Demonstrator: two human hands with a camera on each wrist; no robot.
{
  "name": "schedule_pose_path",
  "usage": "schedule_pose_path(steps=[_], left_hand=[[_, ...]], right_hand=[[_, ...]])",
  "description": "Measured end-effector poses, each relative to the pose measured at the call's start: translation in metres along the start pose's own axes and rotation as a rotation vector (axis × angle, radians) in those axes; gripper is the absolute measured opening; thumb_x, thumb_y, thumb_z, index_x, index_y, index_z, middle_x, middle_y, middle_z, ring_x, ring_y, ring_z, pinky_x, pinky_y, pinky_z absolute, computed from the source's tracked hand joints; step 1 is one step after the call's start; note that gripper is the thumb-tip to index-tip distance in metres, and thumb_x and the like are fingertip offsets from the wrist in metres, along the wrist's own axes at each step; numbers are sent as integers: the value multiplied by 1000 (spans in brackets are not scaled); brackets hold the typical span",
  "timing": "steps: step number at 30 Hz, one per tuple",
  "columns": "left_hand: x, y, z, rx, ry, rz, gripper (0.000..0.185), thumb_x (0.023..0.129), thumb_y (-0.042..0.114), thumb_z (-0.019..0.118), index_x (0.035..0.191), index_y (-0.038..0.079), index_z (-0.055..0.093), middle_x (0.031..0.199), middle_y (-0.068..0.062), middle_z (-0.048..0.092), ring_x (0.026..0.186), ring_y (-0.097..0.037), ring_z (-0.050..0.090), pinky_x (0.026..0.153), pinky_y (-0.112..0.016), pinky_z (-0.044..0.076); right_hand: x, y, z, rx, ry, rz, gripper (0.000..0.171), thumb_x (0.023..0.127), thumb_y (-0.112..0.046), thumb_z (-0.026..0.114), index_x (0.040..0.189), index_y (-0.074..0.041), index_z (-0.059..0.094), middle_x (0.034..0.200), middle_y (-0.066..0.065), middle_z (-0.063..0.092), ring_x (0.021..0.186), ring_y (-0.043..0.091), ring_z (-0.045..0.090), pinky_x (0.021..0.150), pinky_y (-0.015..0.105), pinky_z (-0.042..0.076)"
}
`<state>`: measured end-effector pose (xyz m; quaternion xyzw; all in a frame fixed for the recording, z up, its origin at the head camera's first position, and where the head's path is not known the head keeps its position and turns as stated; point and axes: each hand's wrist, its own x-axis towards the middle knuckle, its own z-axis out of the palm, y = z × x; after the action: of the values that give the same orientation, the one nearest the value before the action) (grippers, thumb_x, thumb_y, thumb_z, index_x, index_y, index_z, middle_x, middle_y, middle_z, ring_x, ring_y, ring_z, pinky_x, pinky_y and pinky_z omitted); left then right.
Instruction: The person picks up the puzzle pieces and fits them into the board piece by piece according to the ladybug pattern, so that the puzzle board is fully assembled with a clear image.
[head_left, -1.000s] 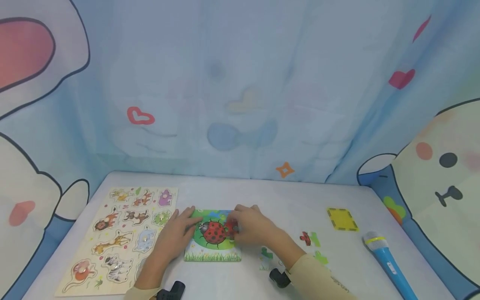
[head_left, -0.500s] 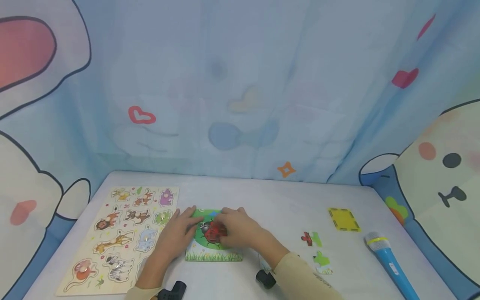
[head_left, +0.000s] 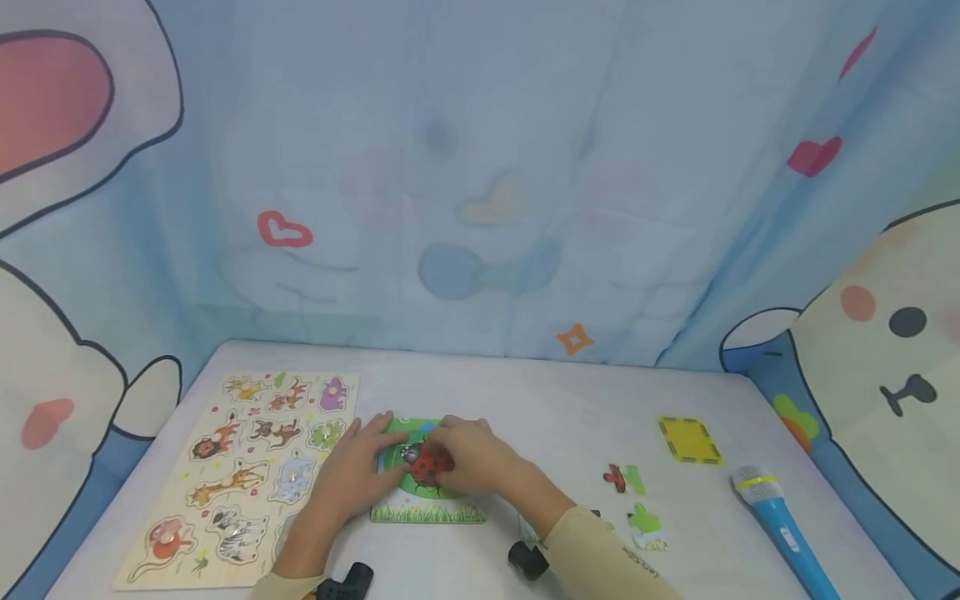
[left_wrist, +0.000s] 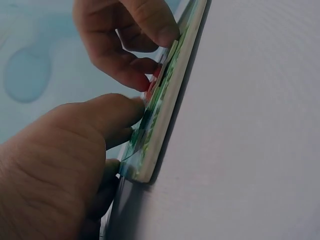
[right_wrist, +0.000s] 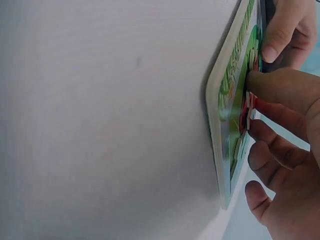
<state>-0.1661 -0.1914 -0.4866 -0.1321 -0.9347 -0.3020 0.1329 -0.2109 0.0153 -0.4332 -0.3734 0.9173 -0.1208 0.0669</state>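
Observation:
A ladybug jigsaw board (head_left: 427,513), green with a grass strip along its near edge, lies at the table's middle. My left hand (head_left: 351,473) rests at its left side, fingers stretched over the board and thumb pressing on the picture. From the right, my right hand (head_left: 477,460) reaches over the board. Its thumb and fingers pinch a red puzzle piece (right_wrist: 249,106) at the ladybug's body. Loose-looking pieces sit a little raised above the board in both wrist views, and my right fingers hide the ladybug's rear part in the head view.
Left stands a wooden animal peg puzzle (head_left: 180,492), close beside my left hand. Several loose jigsaw pieces (head_left: 643,518) lie right of my right forearm. Farther right are a yellow square tile (head_left: 691,440) and a blue toy microphone (head_left: 780,525). A printed curtain (head_left: 487,125) hangs behind the table.
My right hand has moved left from the board's right edge onto the ladybug, bringing the red piece with it. The left thumb has come in over the picture.

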Motion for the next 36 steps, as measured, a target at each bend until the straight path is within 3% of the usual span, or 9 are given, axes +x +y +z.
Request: schedule_pose_path(steps=[6, 13, 21, 29, 36], left_hand=[[0, 2, 1, 32, -15, -31, 52, 77, 47, 77, 120, 18, 70, 142, -11, 52, 135, -29, 43, 119, -44, 19], [1, 3, 3, 34, -5, -48, 53, 75, 47, 78, 119, 19, 70, 142, -9, 52, 135, -27, 44, 119, -43, 19], [1, 3, 3, 30, -9, -53, 54, 74, 47, 78, 120, 19, 70, 143, -9, 52, 135, -26, 43, 119, -42, 19], [0, 4, 2, 28, 8, -26, 52, 75, 44, 79, 119, 17, 70, 141, -11, 53, 134, -29, 44, 119, -44, 20], [0, 5, 1, 26, -9, -33, 52, 76, 43, 78, 119, 16, 70, 142, -11, 52, 135, -29, 43, 119, -45, 19]], right_hand=[[-1, 2, 0, 27, -2, 10, 34, 79, -30, 81, 111, -23, 73, 92, -15, 58, 83, 1, 53, 78, 31, 41], [0, 2, 0, 32, -15, -2, 36, 79, -28, 81, 113, -23, 74, 89, -16, 57, 77, 0, 51, 75, 31, 39], [-2, 7, 0, -7, -43, -13, 40, 80, -30, 79, 119, -28, 70, 95, -17, 58, 83, -1, 52, 80, 36, 42], [-21, 25, -13, 54, -2, -30, 32, 86, -24, 69, 118, -23, 70, 110, -13, 64, 106, 8, 58, 97, 57, 39], [-48, 53, -35, 91, 58, 9, 31, 88, -20, 68, 118, -14, 68, 109, -4, 64, 85, 14, 57, 82, 46, 42]])
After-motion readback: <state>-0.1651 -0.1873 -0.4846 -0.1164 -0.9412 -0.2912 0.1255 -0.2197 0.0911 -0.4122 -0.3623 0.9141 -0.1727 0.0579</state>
